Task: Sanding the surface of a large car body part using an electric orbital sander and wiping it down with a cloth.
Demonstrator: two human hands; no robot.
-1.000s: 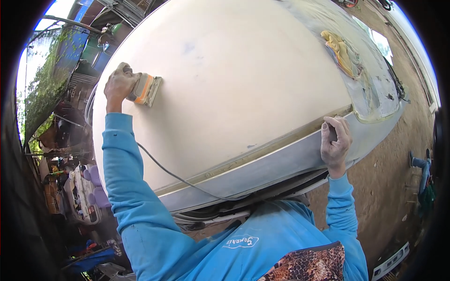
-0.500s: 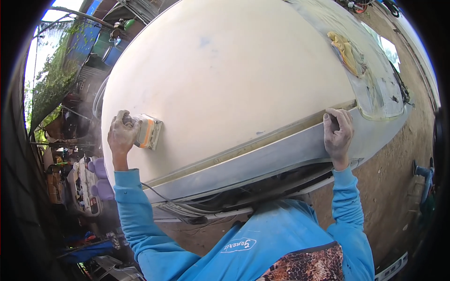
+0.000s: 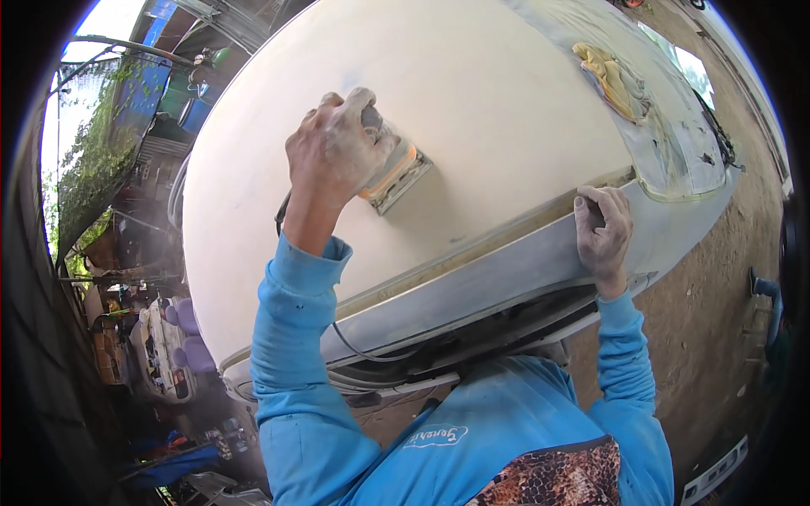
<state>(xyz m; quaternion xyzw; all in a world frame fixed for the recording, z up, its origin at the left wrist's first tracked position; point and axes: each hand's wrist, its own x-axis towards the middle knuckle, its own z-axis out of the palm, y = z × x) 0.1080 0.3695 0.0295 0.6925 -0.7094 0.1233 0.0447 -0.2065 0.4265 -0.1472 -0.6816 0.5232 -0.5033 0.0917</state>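
Note:
My left hand [image 3: 337, 148] is wrapped round the top of an electric sander [image 3: 396, 173], a boxy tool with an orange band and a flat rectangular pad. The pad appears to rest on the wide cream-coloured roof [image 3: 472, 110] of a vehicle, left of its middle. From beneath my left wrist a dark cord runs down over the roof edge. My right hand [image 3: 605, 226] lies on the long channel [image 3: 506, 238] along the near roof edge, fingers curled with the tips against it. I see nothing held in it, though the inside of the curl is partly hidden.
A crumpled yellow cloth [image 3: 612, 80] lies at the roof's far right, beside clear sheeting [image 3: 675, 160] over the glass. Below the roof edge is a dark side opening [image 3: 472, 337]. Purple seats [image 3: 190, 333] and clutter stand at the left. A person's leg [image 3: 766, 291] shows at far right.
My left hand has carried the sander rightward and farther up across the roof. My right hand has stayed at the roof edge, and the view has shifted slightly.

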